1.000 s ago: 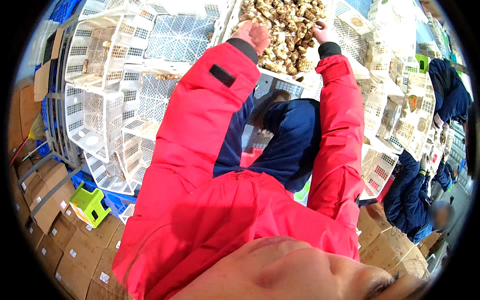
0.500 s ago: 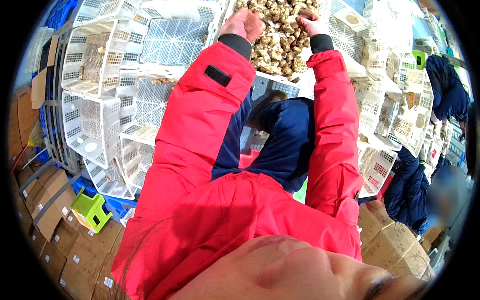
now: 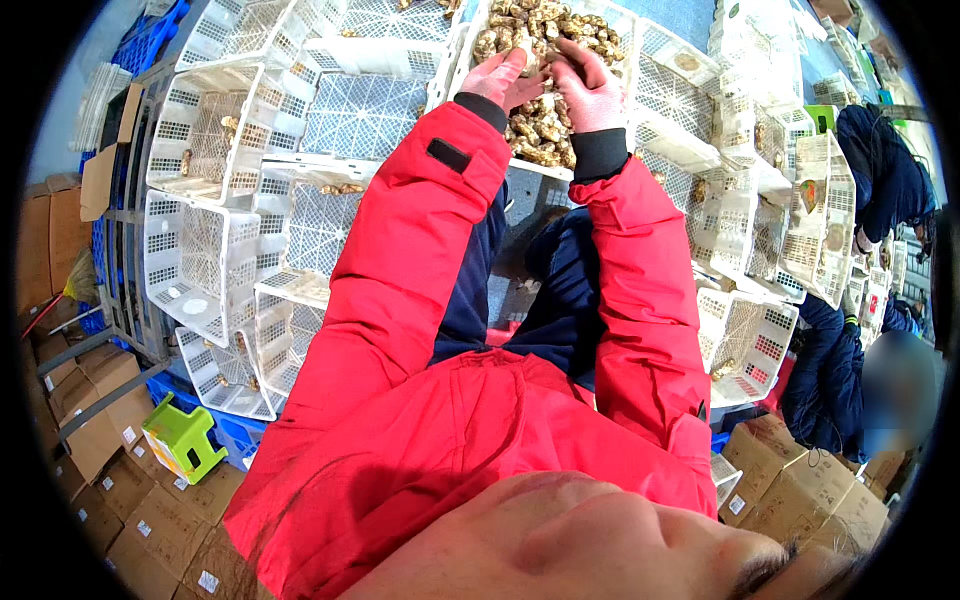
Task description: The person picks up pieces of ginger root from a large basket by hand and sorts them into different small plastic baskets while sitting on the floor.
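A white crate [image 3: 466,52] in front of me holds a heap of brown-and-white, knobbly mushrooms [image 3: 540,130]. Over this heap my two hands are close together. My left hand [image 3: 496,80] is closed on a pale mushroom [image 3: 528,58], thumb on its near side. Just to the right, my right hand [image 3: 592,92] has its fingers bent in toward that mushroom. Its fingertips are pinched, and what lies between them is too small to make out.
White lattice crates [image 3: 365,115] surround me on the left and right, some with a few mushrooms in them. Cardboard boxes [image 3: 165,510] and a green plastic stool [image 3: 185,435] are behind on the left. Another person in dark blue clothes [image 3: 830,370] is at the right.
My hands have come together over the heap from being apart at its two sides. The right hand moved left and down; the left now has a pale mushroom in it.
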`<state>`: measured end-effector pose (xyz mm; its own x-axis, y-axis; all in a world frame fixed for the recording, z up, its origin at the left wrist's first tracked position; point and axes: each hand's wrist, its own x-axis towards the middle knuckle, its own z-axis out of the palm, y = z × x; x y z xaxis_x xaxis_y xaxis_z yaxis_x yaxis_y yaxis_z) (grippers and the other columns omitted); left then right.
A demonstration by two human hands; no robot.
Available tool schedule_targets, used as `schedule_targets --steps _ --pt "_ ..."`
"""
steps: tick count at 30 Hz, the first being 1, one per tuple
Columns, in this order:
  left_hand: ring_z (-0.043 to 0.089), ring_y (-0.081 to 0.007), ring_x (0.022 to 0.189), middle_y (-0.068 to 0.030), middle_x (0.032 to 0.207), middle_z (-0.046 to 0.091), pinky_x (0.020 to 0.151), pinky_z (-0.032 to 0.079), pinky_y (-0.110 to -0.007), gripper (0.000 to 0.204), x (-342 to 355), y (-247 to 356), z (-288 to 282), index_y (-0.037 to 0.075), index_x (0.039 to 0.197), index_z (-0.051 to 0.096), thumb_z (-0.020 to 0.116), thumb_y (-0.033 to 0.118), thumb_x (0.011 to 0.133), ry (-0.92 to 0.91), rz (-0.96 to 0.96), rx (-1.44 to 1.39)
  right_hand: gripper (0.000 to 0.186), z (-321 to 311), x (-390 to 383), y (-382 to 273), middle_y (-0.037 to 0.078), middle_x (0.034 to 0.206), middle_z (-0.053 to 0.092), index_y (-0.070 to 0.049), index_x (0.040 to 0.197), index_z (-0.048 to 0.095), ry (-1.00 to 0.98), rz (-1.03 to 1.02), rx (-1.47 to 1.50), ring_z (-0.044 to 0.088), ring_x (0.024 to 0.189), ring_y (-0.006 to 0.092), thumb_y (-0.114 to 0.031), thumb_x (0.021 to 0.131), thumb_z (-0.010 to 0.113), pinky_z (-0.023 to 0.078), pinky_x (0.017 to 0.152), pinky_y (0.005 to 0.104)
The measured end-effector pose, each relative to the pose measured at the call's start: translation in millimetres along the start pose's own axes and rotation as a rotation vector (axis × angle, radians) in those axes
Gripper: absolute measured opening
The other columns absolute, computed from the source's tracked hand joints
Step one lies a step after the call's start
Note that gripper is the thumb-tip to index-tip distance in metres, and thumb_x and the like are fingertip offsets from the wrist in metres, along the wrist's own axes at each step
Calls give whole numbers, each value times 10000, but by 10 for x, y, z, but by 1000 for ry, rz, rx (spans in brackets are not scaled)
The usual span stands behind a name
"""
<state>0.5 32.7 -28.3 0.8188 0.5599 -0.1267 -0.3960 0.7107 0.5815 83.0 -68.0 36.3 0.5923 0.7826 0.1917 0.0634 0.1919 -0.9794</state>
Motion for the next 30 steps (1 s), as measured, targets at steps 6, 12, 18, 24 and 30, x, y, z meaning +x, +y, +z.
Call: schedule_targets --steps 6,12,18,24,30 --pt "573 -274 794 -158 966 533 629 496 -333 370 -84 95 93 15 1056 408 539 221 779 -49 -105 29 245 -226 134 347 34 812 576 -14 999 535 129 75 144 501 688 65 -117 777 521 395 622 179" --pt "566 -264 802 -145 941 537 664 494 -348 349 -46 9 79 -17 1063 412 522 167 787 -21 -74 23 289 -135 143 286 49 837 583 -2 1018 520 18 75 181 515 726 80 -192 799 508 407 648 198" --pt "548 -167 829 -92 923 541 697 460 -269 386 -1 -119 192 -19 1061 417 585 83 729 134 295 831 383 -168 154 352 53 949 537 -8 1091 465 -95 152 59 497 840 100 -244 794 515 402 718 209" --pt "512 -174 911 -112 980 517 760 434 -257 413 -30 -135 263 -4 1033 438 610 -17 658 121 559 939 345 -196 129 394 44 858 524 -19 1080 469 -111 292 423 507 728 101 -224 805 501 428 633 223" --pt "559 -151 721 -85 867 540 627 455 -260 379 27 -145 123 37 979 497 619 -2 623 169 544 937 309 -201 176 527 7 741 455 -28 1073 464 -117 409 819 490 674 125 -200 817 483 440 608 260"
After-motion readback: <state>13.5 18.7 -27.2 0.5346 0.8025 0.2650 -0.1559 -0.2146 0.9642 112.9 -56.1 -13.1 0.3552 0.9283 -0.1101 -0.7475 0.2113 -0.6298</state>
